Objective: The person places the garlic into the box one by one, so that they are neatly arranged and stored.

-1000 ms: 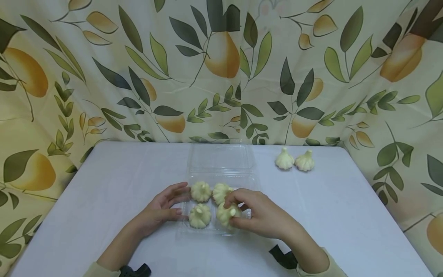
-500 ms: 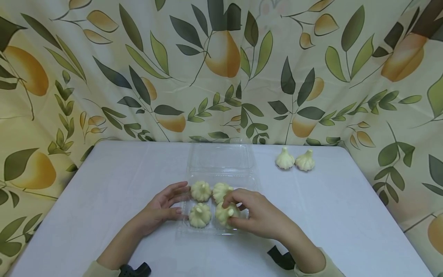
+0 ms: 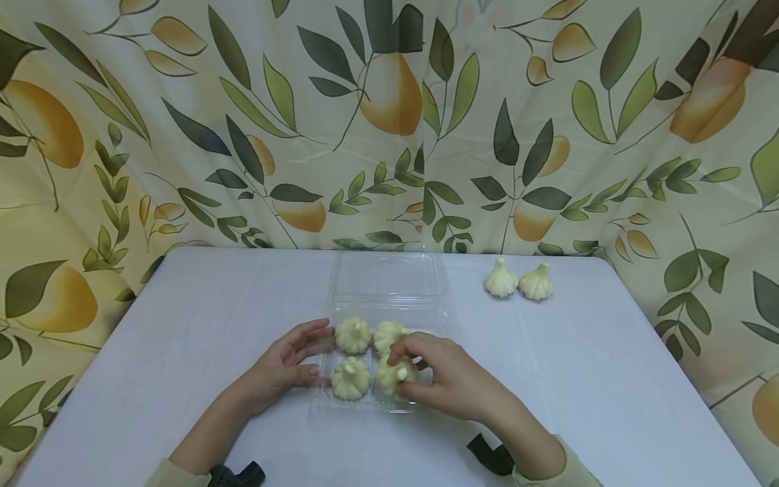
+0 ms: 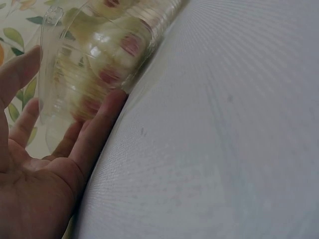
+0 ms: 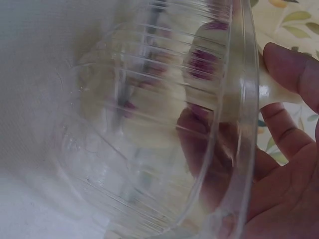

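Two garlic bulbs [image 3: 352, 335] [image 3: 351, 379] stand stem-up on the left side of a clear plastic clamshell box [image 3: 389, 409]. On its right side my right hand [image 3: 447, 380] pinches the near garlic bulb [image 3: 387, 383] between thumb and fingers, inside the box. Behind it, a far garlic bulb [image 3: 387, 333] is partly hidden by that hand. My left hand [image 3: 280, 365] rests against the box's left wall with fingers extended. The left wrist view shows those fingertips [image 4: 115, 97] touching the plastic. Through the wall in the right wrist view, purple-marked bulb undersides [image 5: 203, 64] are visible.
The box's lid [image 3: 388, 276] lies folded back toward the curtain. Two more garlic bulbs [image 3: 501, 279] [image 3: 536, 282] stand side by side at the back right of the white table [image 3: 578, 379]. A patterned curtain [image 3: 389, 169] hangs behind the table.
My right hand has shifted slightly left, carrying the near right garlic bulb a little toward the middle of the box. The left hand stays in place.
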The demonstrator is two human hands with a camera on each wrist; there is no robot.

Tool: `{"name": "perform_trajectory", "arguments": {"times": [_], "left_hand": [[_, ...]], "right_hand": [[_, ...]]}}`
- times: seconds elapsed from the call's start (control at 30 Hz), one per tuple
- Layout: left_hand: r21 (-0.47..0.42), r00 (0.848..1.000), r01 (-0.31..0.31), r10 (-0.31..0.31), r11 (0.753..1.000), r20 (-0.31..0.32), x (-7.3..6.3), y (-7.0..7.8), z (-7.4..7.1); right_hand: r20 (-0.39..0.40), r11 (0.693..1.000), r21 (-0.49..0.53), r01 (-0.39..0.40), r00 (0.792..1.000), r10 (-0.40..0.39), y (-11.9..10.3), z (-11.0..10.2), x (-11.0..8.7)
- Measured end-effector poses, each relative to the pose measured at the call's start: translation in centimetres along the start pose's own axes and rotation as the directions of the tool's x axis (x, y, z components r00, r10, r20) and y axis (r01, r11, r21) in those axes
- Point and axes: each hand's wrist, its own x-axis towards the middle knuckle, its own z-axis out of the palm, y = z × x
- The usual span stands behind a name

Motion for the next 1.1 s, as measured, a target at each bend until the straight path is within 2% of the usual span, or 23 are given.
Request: {"name": "perform_trajectory", "arguments": {"times": [1.1], "left_hand": [[-0.004,1.000,-0.022,0.022,1.000,0.008,0.0,-0.2,-0.1]], "right_hand": [[-0.004,1.000,-0.021,0.019,1.000,-0.019,0.8,1.1,0.2]]}}
